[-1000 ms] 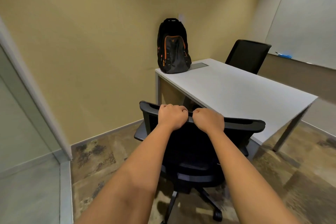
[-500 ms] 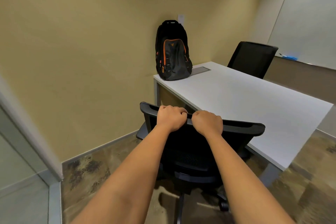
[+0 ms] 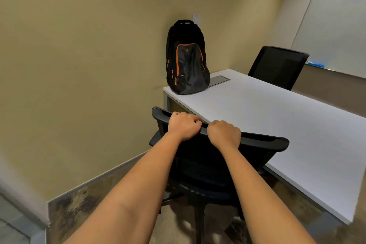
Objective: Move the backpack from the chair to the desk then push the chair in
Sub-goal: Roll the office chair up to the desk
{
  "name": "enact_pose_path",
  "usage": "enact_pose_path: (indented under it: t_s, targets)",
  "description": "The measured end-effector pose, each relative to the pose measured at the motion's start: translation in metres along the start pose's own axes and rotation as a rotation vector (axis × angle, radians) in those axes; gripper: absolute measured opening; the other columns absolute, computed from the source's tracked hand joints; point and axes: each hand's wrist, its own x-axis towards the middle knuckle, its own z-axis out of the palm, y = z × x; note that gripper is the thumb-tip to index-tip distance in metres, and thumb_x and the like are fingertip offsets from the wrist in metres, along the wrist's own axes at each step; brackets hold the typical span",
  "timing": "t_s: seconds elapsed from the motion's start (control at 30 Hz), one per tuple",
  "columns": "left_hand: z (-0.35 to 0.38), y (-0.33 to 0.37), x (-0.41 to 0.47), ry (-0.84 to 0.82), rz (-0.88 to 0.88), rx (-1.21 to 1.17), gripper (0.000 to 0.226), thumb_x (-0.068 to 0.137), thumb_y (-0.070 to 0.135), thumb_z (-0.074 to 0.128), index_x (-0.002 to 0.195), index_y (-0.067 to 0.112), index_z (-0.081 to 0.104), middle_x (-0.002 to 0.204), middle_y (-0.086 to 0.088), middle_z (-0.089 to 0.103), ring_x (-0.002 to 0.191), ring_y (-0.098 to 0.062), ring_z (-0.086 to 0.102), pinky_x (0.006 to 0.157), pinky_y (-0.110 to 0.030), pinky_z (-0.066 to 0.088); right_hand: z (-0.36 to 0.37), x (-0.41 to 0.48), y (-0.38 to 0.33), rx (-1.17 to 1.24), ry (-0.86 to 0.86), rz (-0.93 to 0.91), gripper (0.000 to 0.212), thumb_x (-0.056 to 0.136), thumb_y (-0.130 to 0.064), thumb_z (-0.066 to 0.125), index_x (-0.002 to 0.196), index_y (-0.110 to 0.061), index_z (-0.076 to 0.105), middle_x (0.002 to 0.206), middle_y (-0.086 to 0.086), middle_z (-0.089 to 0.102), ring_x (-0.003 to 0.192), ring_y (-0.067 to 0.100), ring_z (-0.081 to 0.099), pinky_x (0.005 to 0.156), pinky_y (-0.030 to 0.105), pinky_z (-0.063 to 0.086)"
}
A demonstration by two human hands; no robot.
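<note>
Knuckles up, my left hand (image 3: pixel 183 128) and right hand (image 3: pixel 223 134) are both curled tight over the top edge of the black chair (image 3: pixel 257 140) back, side by side and nearly touching. Its backrest stands just beside the near edge of the white desk (image 3: pixel 287 125). On the desk's far corner the black and orange backpack (image 3: pixel 187 61) stands upright against the tan wall (image 3: pixel 89 55). Across the desk stands a second chair (image 3: pixel 277 65).

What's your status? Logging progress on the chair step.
Left hand and right hand both gripping chair top. Backpack upright on desk corner. Chair at desk edge, nothing blocking.
</note>
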Motion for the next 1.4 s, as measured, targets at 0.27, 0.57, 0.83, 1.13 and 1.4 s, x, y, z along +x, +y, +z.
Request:
enact_pose_path:
  t_s: [0.27,0.57,0.83,1.13,1.4]
  targets:
    - [-0.008,-0.077,0.071,-0.028,0.148,-0.005,0.042,0.092,0.033,0.032,0.119,0.037,0.063,0.118,-0.002,0.069,0.111,-0.022,0.057,0.095,-0.037,0.034,0.026,0.066,-0.07,-0.006,0.048,0.15,0.032,0.088,-0.014,0.031,0.087,-0.01,0.063,0.098,0.011,0.068,0.091,0.03,0.059,0.081,0.038,0.038]
    - [-0.012,-0.145,0.142,-0.095,0.278,-0.017,0.042,0.093,0.032,0.032,0.124,0.037,0.06,0.13,0.002,0.062,0.119,-0.021,0.053,0.1,-0.037,0.032,0.047,0.129,-0.131,-0.021,0.069,0.281,0.037,0.09,-0.017,0.03,0.099,-0.01,0.065,0.105,0.01,0.066,0.097,0.03,0.058,0.083,0.038,0.036]
    - [-0.011,-0.182,0.195,-0.059,0.312,-0.05,0.041,0.092,0.031,0.033,0.117,0.037,0.065,0.12,-0.002,0.068,0.112,-0.023,0.057,0.094,-0.035,0.036,0.062,0.181,-0.164,-0.009,0.087,0.374,0.037,0.088,-0.018,0.03,0.098,-0.011,0.066,0.104,0.01,0.066,0.098,0.03,0.057,0.088,0.04,0.036]
    - [-0.008,-0.208,0.252,-0.078,0.385,-0.062,0.039,0.093,0.033,0.035,0.118,0.037,0.065,0.121,0.0,0.067,0.113,-0.022,0.056,0.096,-0.036,0.034,0.072,0.236,-0.181,-0.028,0.096,0.415,0.037,0.088,-0.018,0.031,0.096,-0.011,0.066,0.103,0.011,0.067,0.096,0.03,0.058,0.085,0.039,0.037]
    - [-0.006,-0.232,0.303,-0.097,0.426,-0.083,0.039,0.093,0.034,0.035,0.117,0.038,0.065,0.119,0.001,0.068,0.111,-0.023,0.058,0.092,-0.035,0.036,0.08,0.283,-0.198,-0.016,0.087,0.46,0.036,0.088,-0.017,0.03,0.094,-0.01,0.066,0.101,0.01,0.068,0.095,0.03,0.059,0.087,0.04,0.04]
